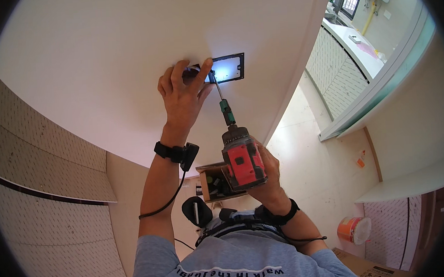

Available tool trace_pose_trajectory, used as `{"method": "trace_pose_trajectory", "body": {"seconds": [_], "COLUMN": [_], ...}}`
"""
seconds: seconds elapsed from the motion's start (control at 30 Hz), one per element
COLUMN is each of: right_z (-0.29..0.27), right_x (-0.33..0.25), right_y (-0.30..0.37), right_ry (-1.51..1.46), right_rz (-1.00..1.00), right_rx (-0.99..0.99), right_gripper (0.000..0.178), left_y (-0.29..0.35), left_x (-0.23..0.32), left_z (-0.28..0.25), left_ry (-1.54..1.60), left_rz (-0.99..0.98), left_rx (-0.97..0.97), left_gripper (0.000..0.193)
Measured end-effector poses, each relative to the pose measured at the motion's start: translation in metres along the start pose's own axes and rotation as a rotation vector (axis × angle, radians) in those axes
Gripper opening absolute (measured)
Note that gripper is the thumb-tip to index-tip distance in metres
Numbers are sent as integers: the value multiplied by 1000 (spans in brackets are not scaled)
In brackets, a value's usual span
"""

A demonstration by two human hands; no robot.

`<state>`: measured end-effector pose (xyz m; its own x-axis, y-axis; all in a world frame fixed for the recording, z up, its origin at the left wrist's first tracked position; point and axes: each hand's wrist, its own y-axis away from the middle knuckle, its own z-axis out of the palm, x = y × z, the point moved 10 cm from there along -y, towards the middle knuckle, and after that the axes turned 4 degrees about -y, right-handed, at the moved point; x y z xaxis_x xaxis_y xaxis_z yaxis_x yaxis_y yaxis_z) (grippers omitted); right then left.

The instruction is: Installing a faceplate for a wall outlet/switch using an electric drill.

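A black rectangular frame (242,66) sits against the white wall panel, with a brightly lit pale area inside it. My left hand (180,97) curls its fingers and thumb round the frame's left part, and the fingers partly hide it. In my right hand (270,171) is a red and black cordless drill (244,162), held from below with its long bit pointing up and away. The bit's tip meets the lower edge of the frame close to my left thumb. A green and black bit holder (227,111) joins the bit to the drill. Whether a screw is there cannot be made out.
An open cardboard box (206,191) with dark items stands on the floor below the drill. An orange bucket (349,230) is at the right. Film-covered cabinets (50,186) line the left. Through the doorway at the right, a countertop (354,47) shows.
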<state>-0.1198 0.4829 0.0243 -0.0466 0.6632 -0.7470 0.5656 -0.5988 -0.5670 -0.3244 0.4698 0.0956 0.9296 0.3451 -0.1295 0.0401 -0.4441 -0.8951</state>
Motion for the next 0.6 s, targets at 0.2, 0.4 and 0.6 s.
{"method": "trace_pose_trajectory", "body": {"seconds": [0.2,0.4,0.6], "right_z": [0,-2,-15], "right_x": [-6,-15,-6], "right_y": [-4,-5,0], "right_ry": [0,30,-69], "right_rz": [-16,-71,56], "right_rx": [29,32,56], "right_gripper": [76,72,62], "left_y": [1,1,0], "left_x": [-1,-1,-1], "left_z": [2,1,3], "left_ry": [1,-22,3], "left_rz": [-5,-6,-18], "left_rx": [-7,-9,-30], "left_gripper": [87,85,78]}}
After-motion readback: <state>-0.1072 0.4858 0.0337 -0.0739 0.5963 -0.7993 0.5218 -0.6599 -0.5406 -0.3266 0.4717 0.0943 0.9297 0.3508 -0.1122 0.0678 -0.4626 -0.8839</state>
